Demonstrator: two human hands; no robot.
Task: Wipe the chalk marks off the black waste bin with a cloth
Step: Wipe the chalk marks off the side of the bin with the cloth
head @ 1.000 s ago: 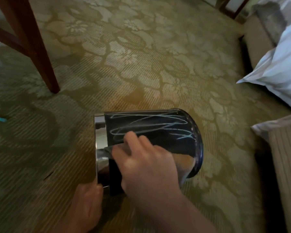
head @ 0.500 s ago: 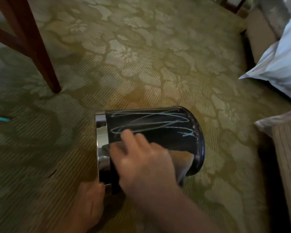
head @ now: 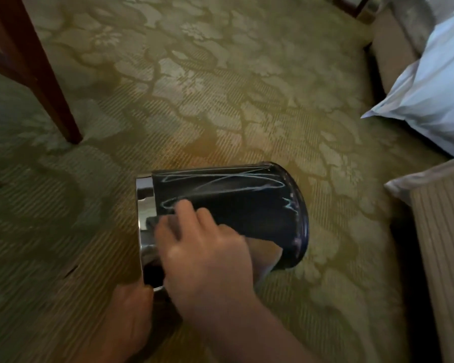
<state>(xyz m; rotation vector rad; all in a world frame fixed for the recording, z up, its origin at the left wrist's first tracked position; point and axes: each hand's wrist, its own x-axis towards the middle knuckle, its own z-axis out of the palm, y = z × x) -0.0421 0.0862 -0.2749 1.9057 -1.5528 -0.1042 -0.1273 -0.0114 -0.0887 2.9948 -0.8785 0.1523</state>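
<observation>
The fingers (head: 186, 213) of the right hand (head: 207, 258) lie slightly apart and nearly flat, pressing a dark cloth (head: 150, 221) against the side of the black waste bin (head: 233, 205), just beside its chrome rim (head: 143, 195). The left hand (head: 131, 318) braces the rim's near side; I cannot tell whether its fingers curl inside. The bin lies on its side on the carpet (head: 220, 100), well in from the edge by the bedding. Chalk marks (head: 220, 179) loop along the upper side. The stroke likely works best long and firm, rim to base, rolling the bin so the remaining loops come under the cloth.
</observation>
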